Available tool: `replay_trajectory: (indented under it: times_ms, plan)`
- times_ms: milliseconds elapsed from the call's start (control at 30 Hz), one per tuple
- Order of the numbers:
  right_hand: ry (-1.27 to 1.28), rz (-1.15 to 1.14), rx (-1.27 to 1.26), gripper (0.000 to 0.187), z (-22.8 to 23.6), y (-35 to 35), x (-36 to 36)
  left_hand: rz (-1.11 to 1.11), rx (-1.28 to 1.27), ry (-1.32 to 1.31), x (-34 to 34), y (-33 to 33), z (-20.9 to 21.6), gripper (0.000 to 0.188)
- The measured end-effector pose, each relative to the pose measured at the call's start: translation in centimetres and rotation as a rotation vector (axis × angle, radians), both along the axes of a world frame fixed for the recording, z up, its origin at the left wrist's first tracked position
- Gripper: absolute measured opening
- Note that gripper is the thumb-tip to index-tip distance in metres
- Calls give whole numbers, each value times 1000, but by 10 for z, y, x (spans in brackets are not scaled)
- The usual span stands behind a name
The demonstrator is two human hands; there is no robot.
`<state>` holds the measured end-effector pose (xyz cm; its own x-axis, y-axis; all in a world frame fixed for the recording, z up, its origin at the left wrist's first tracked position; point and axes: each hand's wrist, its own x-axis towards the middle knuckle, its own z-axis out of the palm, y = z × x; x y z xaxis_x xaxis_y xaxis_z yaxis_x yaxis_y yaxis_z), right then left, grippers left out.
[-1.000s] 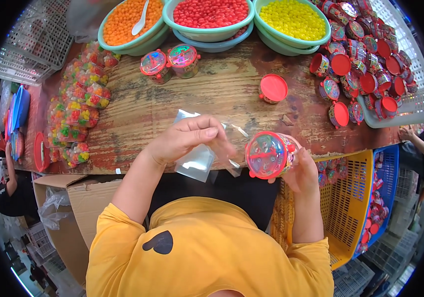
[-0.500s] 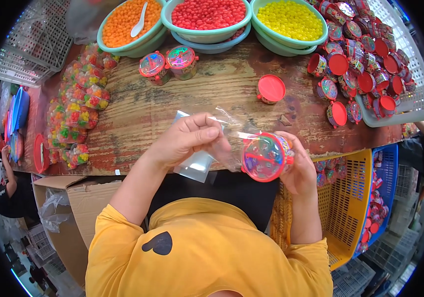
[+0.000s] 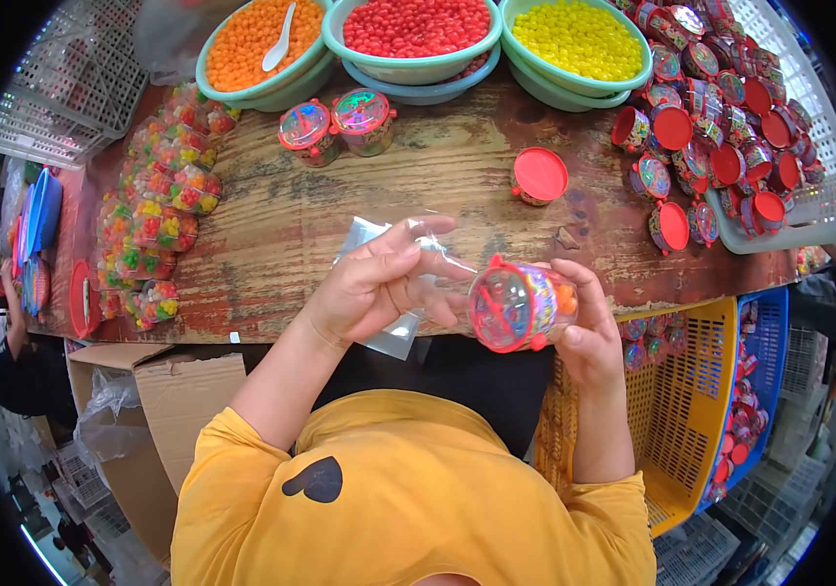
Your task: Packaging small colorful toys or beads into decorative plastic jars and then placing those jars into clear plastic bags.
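While holding the candy jar [image 3: 551, 293] round its back end with the right hand [image 3: 594, 327], now turning it more onto its side than half a second ago. Showing more of the bright picture side and some orange candy through it, with the see-through lid [image 3: 502, 309] pointed more toward the left hand [image 3: 376, 285]. Uncurled the left hand too: now open, with spread fingers and gaps between them. Very near some thin clear plastic [image 3: 453, 260] there, but cannot tell whether pinching it or just touching it. Looks, as a guess, like bringing the lid and the plastic close together, but not yet wrapped round the back of the jar. Closed firmly around the jar on the right side, with thumb and fingers on it. Under the left hand, more flat clear plastic [image 3: 363, 232]. Past the right hand, on the table, another jar with a red end up [image 3: 540, 176], not touched.
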<state>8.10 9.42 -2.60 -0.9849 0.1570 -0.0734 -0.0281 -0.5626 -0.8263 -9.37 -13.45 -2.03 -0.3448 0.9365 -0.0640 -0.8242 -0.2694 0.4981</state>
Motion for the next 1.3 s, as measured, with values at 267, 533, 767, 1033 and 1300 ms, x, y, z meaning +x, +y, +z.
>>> replay_trajectory:
  times_ms: [267, 533, 767, 1033, 1300]
  plan:
    - [98, 93, 3, 69, -2, -3, 3, 35, -419, 542, -5, -1, 15, 11]
    - [228, 94, 293, 70, 5, -4, 5, -2, -532, 665, -5, -3, 31, 11]
    - [262, -39, 419, 67, 9, -9, 12, 184, -257, 295, -30, -19, 4, 22]
    - [520, -323, 1078, 61, -6, -45, -1, 236, -295, 410, 47, 7, 26, 68]
    - [630, -314, 1385, 69, -5, -47, -2, 233, -274, 361, 51, 1, 22, 65]
